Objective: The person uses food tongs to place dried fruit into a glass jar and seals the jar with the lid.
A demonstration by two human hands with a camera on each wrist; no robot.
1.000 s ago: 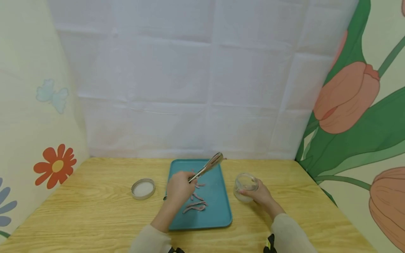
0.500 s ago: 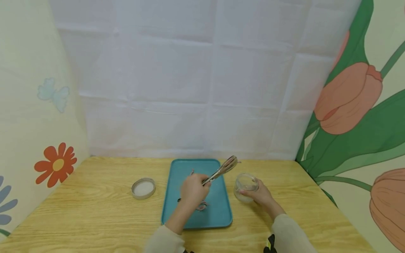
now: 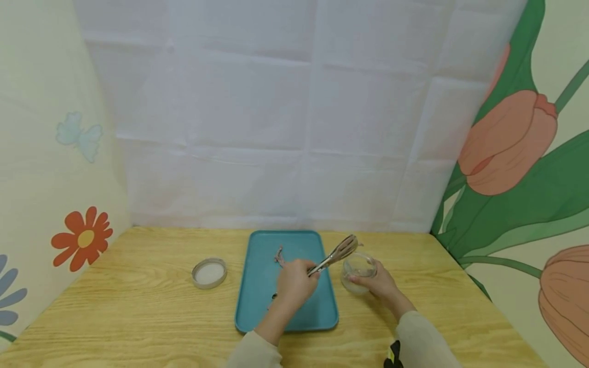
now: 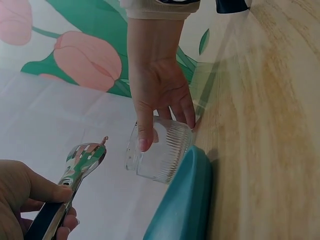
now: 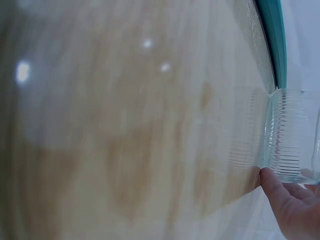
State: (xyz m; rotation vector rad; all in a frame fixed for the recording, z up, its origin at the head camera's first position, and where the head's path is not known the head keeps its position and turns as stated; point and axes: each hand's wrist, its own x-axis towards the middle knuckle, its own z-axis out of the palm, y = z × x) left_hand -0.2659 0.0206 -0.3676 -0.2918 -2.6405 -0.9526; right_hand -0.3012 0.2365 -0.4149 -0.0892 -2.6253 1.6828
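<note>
My left hand (image 3: 296,283) grips metal tongs (image 3: 338,254) by the handle, over the right side of the blue tray (image 3: 250,301). The slotted tong heads point up and right, close beside a clear glass jar (image 3: 353,270). A small pinkish strip (image 4: 104,140) sticks out of the tong tips in the left wrist view. My right hand (image 3: 383,284) holds the jar from its right side, thumb across the front; ribbed glass (image 5: 290,140) shows in the right wrist view. Pinkish meat-like strips (image 3: 278,256) lie on the tray, others hidden behind my left hand and forearm.
A round shallow lid (image 3: 209,273) with a pale inside rests on the wooden table (image 3: 152,301), left of the tray. A white cloth backdrop (image 3: 230,179) stands along the table's far edge, with flower-patterned sheets (image 3: 511,148) at both sides.
My left hand has carried the tongs right, from over the tray's middle to the jar's rim area, and the tong tips are slightly lower. The right hand and jar have stayed in place.
</note>
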